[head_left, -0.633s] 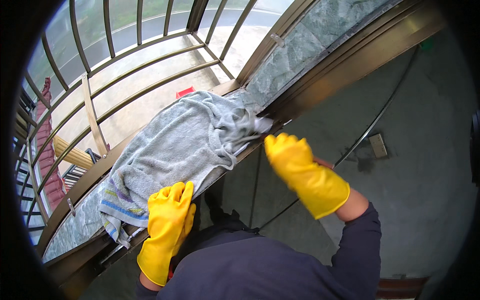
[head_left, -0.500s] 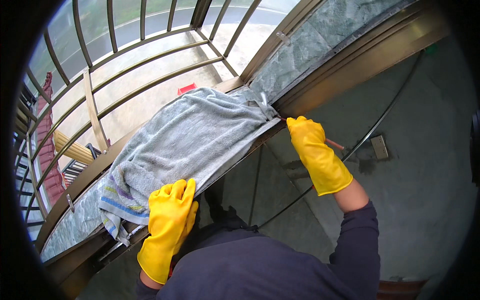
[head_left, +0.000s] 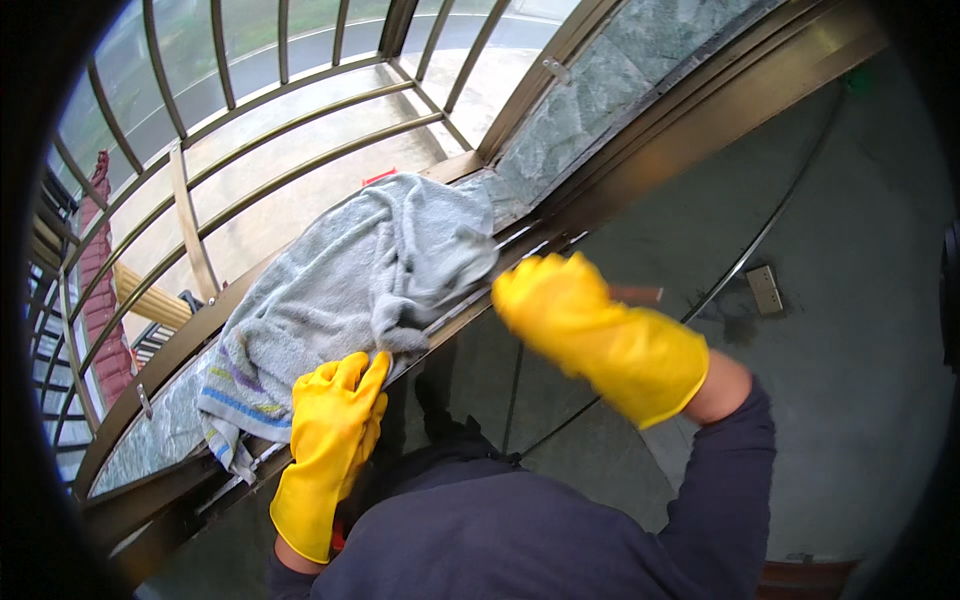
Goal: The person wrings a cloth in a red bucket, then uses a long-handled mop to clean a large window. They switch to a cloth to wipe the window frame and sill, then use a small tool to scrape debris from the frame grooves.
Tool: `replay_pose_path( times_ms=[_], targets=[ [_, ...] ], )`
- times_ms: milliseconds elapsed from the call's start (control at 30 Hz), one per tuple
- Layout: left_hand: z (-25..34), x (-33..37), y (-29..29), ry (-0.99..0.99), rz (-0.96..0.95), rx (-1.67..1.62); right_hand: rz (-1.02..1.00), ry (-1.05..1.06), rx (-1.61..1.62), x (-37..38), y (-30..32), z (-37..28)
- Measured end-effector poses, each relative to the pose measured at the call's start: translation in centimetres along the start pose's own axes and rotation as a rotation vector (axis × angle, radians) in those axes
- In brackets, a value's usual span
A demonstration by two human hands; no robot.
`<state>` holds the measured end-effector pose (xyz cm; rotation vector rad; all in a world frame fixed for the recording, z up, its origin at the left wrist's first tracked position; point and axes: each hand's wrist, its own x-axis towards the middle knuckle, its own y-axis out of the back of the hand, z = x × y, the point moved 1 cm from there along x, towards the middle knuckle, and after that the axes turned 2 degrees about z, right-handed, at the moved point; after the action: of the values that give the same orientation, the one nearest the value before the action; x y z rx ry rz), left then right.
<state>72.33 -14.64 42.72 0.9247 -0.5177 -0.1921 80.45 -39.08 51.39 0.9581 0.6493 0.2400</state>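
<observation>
A grey towel (head_left: 330,275) with a blue-striped end lies bunched over the window sill and its metal track (head_left: 465,312). My left hand (head_left: 335,425), in a yellow rubber glove, presses its closed fingers on the towel's near edge. My right hand (head_left: 590,320), gloved the same way and somewhat blurred, is closed around a slim tool (head_left: 637,294). Only the tool's reddish-brown handle end shows behind the fist; its tip is hidden. The right fist is over the track, just right of the towel's folded edge.
Bronze-coloured window bars (head_left: 300,120) stand beyond the sill. A marbled stone ledge (head_left: 600,105) and a wide bronze frame (head_left: 700,130) run to the upper right. A dark cable (head_left: 765,235) crosses the grey surface at right, near a pale wall socket (head_left: 764,290).
My right hand has swung left and nearer along the track with the tool. The towel's right end has been pushed left into folds, baring track. My left hand has barely moved.
</observation>
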Motion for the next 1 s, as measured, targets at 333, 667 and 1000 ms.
replay_pose_path(
  times_ms=[333,667,1000],
  targets=[
    [-0.5,-1.4,1.3,0.207,0.055,-0.068,-0.193,0.058,0.405,5.0,0.7,10.7],
    [-0.1,-2.0,-0.2,0.255,-0.034,0.043,-0.055,0.398,1.054,8.8,-2.0,-3.0],
    [-5.3,1.2,3.5,0.659,0.616,-1.072,0.23,0.439,1.85,12.6,0.0,0.3]
  ],
)
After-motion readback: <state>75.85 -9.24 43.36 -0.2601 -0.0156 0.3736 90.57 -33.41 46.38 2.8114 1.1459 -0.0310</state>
